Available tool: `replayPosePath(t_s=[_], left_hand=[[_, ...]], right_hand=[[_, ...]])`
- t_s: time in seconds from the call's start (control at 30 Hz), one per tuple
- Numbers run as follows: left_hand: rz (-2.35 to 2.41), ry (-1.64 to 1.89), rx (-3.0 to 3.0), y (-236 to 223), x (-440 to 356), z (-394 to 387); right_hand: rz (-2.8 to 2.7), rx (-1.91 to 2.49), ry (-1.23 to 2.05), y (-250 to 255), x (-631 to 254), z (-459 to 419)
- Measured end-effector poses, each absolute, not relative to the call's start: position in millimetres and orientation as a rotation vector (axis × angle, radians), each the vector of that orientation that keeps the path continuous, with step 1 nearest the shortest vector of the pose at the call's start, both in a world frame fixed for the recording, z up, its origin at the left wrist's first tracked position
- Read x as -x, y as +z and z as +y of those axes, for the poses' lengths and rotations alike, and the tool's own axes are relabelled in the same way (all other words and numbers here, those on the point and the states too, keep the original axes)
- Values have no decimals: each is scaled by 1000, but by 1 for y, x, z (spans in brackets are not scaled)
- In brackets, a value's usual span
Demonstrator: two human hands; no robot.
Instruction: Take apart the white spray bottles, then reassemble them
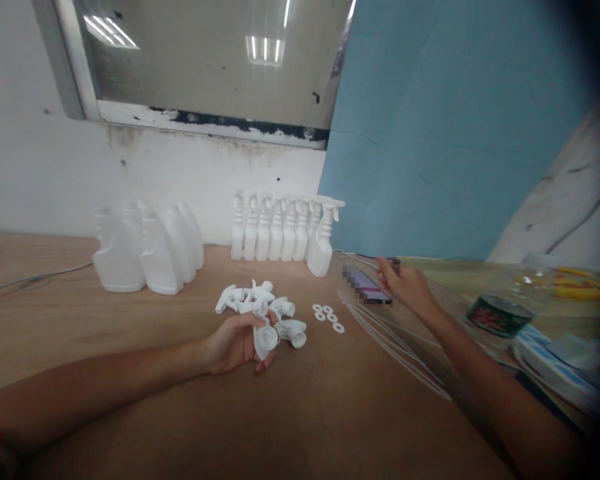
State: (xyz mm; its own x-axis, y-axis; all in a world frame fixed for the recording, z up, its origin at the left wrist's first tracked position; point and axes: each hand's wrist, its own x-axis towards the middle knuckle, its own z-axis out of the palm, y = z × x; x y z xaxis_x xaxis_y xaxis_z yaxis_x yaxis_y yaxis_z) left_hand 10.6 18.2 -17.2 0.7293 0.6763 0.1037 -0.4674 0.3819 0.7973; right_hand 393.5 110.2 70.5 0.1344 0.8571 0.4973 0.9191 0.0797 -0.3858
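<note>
My left hand (pixel 230 343) is closed around a white trigger spray head (pixel 266 339), its round cap opening facing me. Just beyond and beside it, several more white spray heads (pixel 245 297) lie in a loose pile on the wooden table (pixel 290 413). To the right of the pile are several flat white washers (pixel 329 313). Further right, my right hand (pixel 409 283) is raised near a phone (pixel 373 287), fingers drawn together. A small dark spot shows at those fingers, but I cannot make out what they hold. Thin white tubes (pixel 395 353) lie below that hand.
White spray bottles with heads (pixel 290 233) stand in a row by the wall. Headless white bottles (pixel 160 260) stand at the left. A clear bottle with a green label (pixel 505 313) is at the right, near a blue-and-white package (pixel 550 360). A cable (pixel 45 277) runs along the left.
</note>
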Motion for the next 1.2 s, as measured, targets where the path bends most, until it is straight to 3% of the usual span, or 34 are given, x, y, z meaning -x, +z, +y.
replayPosePath(t_s=[0.13,0.3,0.5,0.6,0.97,1.1,1.2], left_hand=[[262,758,-912,-17,-13,19],[283,776,-904,-20,-14,22],[330,811,-947,-21,-16,22],[353,830,-986,-20,-17,21],[460,918,-1095,-21,-20,13],[508,928,-1141,-18,-22,9],[522,908,-1194,-16,-22,6]], right_hand=[[-1662,1678,-67,78,-380,98],[-1745,1149,630,82,-326,58],[-2014,743,1016,69,-267,0],[-2131,749,822,61,-256,-14],[-2747,203,-524,48,-250,-17],[-2897,243,-540,50,-247,-22],[-2837,342,-152,52,-247,-26]])
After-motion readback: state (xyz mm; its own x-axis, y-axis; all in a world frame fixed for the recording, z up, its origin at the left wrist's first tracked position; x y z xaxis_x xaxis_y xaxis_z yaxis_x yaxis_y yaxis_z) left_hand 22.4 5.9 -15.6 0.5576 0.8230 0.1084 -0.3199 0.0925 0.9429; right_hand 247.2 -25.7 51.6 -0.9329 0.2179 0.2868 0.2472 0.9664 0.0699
